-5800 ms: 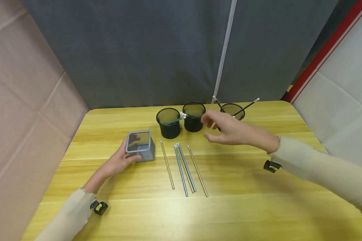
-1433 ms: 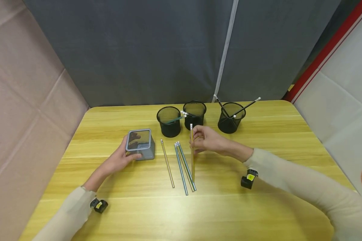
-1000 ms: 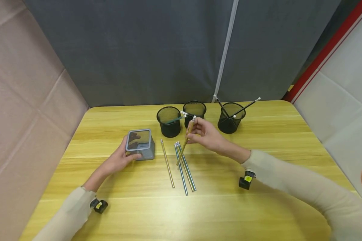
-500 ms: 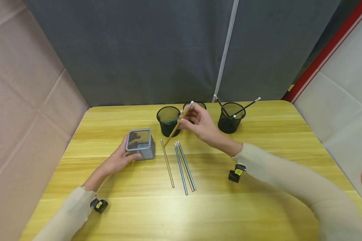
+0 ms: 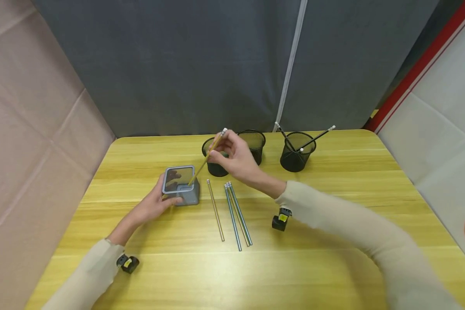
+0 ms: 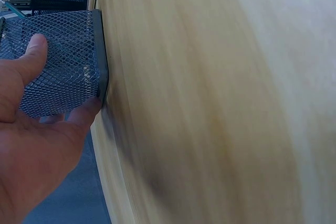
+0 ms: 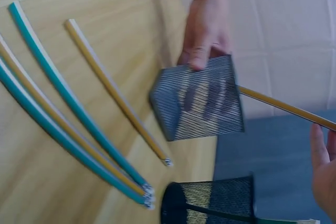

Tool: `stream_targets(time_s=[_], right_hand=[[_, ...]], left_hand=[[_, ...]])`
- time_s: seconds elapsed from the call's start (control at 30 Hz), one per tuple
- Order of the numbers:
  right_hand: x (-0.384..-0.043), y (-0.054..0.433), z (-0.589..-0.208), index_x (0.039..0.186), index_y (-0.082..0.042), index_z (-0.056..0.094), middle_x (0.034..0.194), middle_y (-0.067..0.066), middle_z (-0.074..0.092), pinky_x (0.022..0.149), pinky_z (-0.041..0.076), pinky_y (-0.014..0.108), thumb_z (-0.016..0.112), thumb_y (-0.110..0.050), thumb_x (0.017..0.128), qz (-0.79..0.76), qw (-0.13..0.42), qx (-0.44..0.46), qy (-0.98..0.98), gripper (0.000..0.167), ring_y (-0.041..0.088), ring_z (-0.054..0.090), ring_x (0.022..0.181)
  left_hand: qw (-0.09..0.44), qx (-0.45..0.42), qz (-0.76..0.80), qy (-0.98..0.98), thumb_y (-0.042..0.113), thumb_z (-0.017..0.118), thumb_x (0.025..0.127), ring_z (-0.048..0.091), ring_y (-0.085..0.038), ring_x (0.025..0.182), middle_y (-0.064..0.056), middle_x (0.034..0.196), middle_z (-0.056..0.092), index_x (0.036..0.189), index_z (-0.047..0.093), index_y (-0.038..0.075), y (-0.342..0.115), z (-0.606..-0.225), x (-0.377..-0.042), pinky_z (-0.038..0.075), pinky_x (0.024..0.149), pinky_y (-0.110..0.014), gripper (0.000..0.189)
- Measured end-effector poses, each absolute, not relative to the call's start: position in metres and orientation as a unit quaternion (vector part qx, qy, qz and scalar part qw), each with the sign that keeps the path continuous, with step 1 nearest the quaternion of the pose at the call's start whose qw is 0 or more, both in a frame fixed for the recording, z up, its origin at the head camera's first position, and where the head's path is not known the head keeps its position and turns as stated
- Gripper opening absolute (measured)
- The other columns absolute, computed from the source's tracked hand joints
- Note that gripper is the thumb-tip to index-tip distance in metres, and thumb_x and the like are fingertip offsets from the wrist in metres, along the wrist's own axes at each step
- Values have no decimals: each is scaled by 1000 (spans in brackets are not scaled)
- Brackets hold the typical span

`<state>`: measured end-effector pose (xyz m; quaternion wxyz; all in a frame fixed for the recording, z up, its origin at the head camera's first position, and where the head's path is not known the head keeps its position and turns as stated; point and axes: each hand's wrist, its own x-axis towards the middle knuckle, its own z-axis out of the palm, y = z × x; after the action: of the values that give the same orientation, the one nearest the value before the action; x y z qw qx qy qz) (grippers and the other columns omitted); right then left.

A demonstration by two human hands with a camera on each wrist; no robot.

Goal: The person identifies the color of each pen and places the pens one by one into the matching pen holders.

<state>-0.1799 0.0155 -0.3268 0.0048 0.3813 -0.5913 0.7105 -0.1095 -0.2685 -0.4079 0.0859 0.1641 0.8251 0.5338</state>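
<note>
My left hand [image 5: 151, 207] holds a square grey mesh pen holder [image 5: 193, 197] at the left of the table, thumb on its near side. In the left wrist view the thumb presses the mesh of the pen holder [image 6: 68, 51]. Pinched near its white eraser end, a gold pencil [image 5: 202, 166] slants down from my right hand [image 5: 236, 160]. Its lower end is inside the holder's mouth; the right wrist view shows the pencil [image 7: 286, 106] entering past the rim. Beside the holder lie a single gold pencil [image 5: 215, 211] and a bunch of blue and gold pencils [image 5: 233, 217].
Behind the right hand stand two round black mesh cups, one partly hidden [image 5: 217, 169] and another [image 5: 258, 153]. A third black cup [image 5: 292, 161] holds black pencils at the right. A grey curtain [image 5: 178, 77] hangs behind the table [image 5: 314, 262].
My right hand has picked the gold pencil off the table, tilted it, and carried it left until its lower end entered the grey holder. The left hand and holder have stayed put.
</note>
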Motion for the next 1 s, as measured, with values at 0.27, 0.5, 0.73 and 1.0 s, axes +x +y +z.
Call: stream_targets(time_s=[0.27,0.5,0.73,1.0], right_hand=[[-177,8,-340,112,10,51,107,28,57,83,60,46,60,14,95,703,-35,390,-594,20,34,63,95],[-183,22,-333,125,8,46,122,25,52,96,53,47,69,6,91,665,-46,408,-624,41,41,55,115],[-194,44,-328,127,13,43,125,18,53,104,41,63,72,6,89,684,-40,414,-600,48,45,51,119],[-195,62,-325,126,14,44,123,24,54,101,48,55,72,4,90,691,-66,391,-604,47,37,56,114]], left_hand=[[85,168,540,820,-6,63,98,32,-47,141,-28,155,28,159,10,4,-268,-409,-110,28,113,-62,81],[86,166,538,822,-5,63,97,33,-45,141,-28,155,30,158,11,5,-268,-408,-110,29,114,-59,81],[89,161,534,825,-4,63,98,32,-45,141,-29,155,29,158,10,4,-268,-408,-110,29,114,-59,80],[84,165,529,828,-3,64,98,31,-46,141,-28,155,29,158,11,4,-269,-409,-110,28,114,-60,80]])
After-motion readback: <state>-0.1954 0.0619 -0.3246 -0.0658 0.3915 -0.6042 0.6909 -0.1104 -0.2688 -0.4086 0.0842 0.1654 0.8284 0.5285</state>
